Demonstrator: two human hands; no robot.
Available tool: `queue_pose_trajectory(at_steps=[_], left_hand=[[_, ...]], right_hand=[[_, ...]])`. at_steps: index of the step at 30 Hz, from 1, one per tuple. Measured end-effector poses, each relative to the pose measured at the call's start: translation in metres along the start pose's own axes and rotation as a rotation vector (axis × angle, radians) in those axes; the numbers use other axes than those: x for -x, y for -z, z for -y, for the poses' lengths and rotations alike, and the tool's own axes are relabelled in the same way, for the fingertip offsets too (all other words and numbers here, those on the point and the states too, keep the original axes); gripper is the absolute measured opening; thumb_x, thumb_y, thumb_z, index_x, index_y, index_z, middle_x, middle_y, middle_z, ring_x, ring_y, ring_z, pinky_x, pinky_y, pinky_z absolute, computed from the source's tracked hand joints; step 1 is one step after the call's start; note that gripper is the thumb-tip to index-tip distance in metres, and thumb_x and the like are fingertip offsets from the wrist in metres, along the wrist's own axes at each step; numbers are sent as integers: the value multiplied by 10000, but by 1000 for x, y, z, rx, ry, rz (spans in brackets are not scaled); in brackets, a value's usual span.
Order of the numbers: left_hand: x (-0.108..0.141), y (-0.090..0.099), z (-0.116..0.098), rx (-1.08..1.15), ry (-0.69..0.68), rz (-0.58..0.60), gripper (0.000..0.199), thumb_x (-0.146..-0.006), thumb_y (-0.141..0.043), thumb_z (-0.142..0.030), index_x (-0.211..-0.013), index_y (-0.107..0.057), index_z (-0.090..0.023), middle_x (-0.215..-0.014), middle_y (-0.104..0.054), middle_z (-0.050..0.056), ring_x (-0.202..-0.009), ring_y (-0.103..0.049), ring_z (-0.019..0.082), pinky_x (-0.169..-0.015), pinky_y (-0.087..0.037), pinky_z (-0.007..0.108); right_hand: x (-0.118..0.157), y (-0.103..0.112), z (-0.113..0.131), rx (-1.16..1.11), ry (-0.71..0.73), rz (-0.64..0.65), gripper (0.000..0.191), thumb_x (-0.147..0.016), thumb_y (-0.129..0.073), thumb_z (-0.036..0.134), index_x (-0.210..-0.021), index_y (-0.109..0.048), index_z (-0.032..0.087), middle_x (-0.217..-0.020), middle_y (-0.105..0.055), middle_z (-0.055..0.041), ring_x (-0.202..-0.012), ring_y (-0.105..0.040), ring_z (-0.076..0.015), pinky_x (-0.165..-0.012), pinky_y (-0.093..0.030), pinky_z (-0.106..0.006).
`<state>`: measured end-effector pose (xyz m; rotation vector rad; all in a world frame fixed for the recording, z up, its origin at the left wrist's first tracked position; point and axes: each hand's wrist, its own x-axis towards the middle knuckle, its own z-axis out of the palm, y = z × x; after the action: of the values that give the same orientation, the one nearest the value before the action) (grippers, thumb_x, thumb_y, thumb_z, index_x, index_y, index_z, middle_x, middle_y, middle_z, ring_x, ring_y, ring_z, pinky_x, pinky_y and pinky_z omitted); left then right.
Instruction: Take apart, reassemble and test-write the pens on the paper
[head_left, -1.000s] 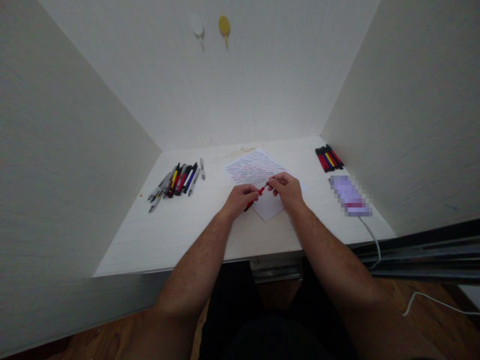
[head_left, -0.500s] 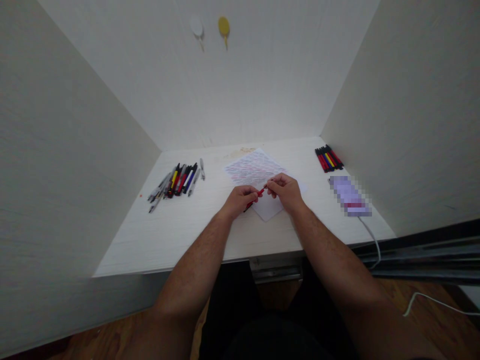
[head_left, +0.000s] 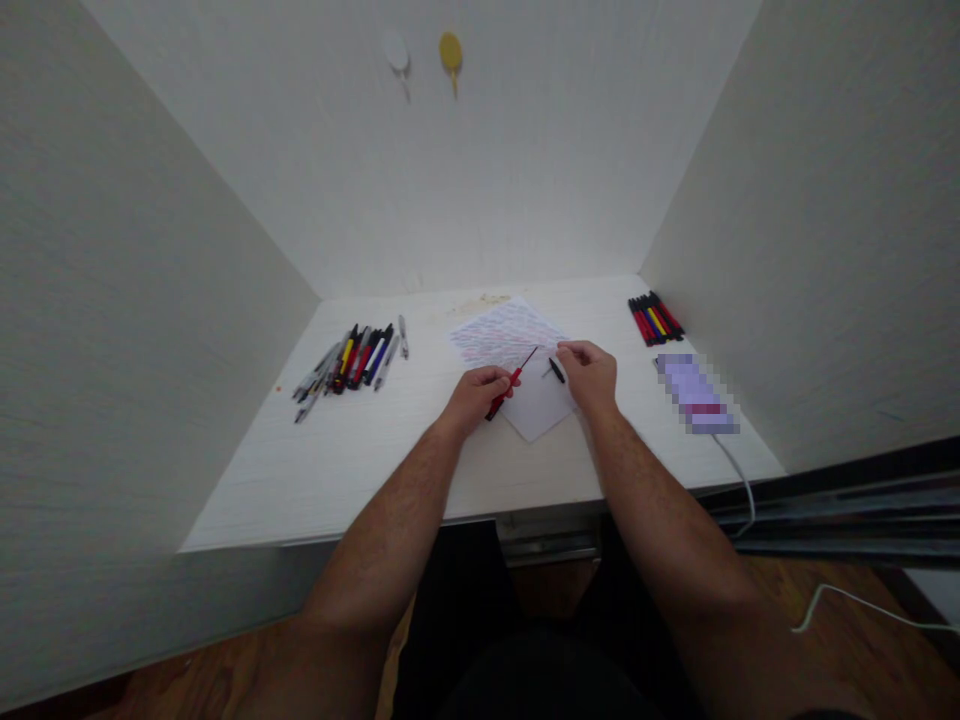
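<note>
Head camera view, clock face laid over the paper, 12 o'clock being the far side of the surface. The left hand, at 8 o'clock, is closed on a red pen barrel, pinched between thumb and fingers. The barrel is tilted, its black end towards 7 o'clock; a thin refill projects from the opposite end towards 1 o'clock, exposed along its length. The right hand, at 3 o'clock, has its fingers curled. A small black pen part is just beside its fingertips, aligned from 11 to 5 o'clock; whether the hand grips this part cannot be determined. A short, thin grey piece appears next to the black part, too small to identify.

The paper lies beneath both hands, one corner towards 6 o'clock; its far portion bears dense blue and red strokes, its near portion is bare white. At 9 o'clock, well apart from the paper, lies a pile of assorted pens, clear, yellow, red, white and blue among them. A single clear pen lies just beside it, on the side nearest the paper. Between 2 and 3 o'clock lies a row of pens, mostly red, with black ends. Just past 3 o'clock rests a pixelated device; a white cable leads off towards 5 o'clock.
</note>
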<state>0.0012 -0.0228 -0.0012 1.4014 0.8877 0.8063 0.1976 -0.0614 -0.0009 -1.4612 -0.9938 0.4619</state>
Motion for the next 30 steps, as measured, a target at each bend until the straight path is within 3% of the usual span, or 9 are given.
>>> queue_pose_trajectory(at_steps=[2, 5, 8, 15, 21, 27, 30], left_hand=[[-1, 0, 2, 34, -4, -15, 227, -732, -662, -360, -792, -724, -151, -643, -619, 7, -594, -501, 110, -590, -336, 254], [-1, -1, 2, 80, -5, -28, 216, -728, -672, -356, -765, -715, -148, -637, -620, 8, -594, -502, 108, -598, -339, 256], [-1, -1, 1, 97, 7, -33, 216, -719, -677, -357, -761, -712, -147, -634, -619, 10, -593, -503, 112, -597, -345, 258], [-1, 0, 2, 81, 10, -34, 220, -715, -676, -359, -780, -722, -154, -663, -632, 14, -598, -509, 111, -598, -355, 255], [-1, -2, -2, 94, 11, -45, 213, -700, -673, -355, -748, -710, -151, -629, -617, 13, -582, -506, 112, -581, -358, 253], [-2, -1, 1, 91, 15, -27, 214, -712, -675, -352, -777, -721, -153, -655, -627, 13, -580, -505, 104, -573, -355, 244], [-2, 0, 1, 94, 12, -27, 216, -711, -675, -353, -780, -721, -154, -664, -628, 13, -581, -509, 103, -576, -360, 242]], right_hand=[[-3, 4, -7, 254, 114, -48, 180, -797, -630, 306, -859, -743, 181, -810, -712, -46, -683, -580, -169, -714, -487, -337], [-3, 5, -10, 570, 261, 54, 148, -812, -609, 233, -850, -746, 190, -923, -714, -83, -867, -594, -225, -851, -464, -381], [1, 3, -7, 730, 336, 140, 159, -815, -605, 197, -865, -756, 200, -984, -698, -96, -999, -545, -263, -895, -435, -393], [9, 0, 3, 865, 364, 210, 164, -820, -630, 233, -898, -774, 242, -1238, -634, -67, -1157, -445, -289, -899, -384, -429], [11, -3, 10, 973, 381, 311, 164, -866, -595, 264, -875, -748, 207, -1125, -655, -94, -1104, -449, -276, -854, -366, -405], [19, -13, 15, 1048, 486, 428, 212, -928, -508, 256, -940, -701, 169, -1073, -653, -135, -1063, -474, -280, -857, -349, -420], [21, -16, 15, 995, 490, 405, 195, -931, -486, 240, -923, -667, 171, -1008, -664, -124, -1027, -501, -275, -855, -358, -414]])
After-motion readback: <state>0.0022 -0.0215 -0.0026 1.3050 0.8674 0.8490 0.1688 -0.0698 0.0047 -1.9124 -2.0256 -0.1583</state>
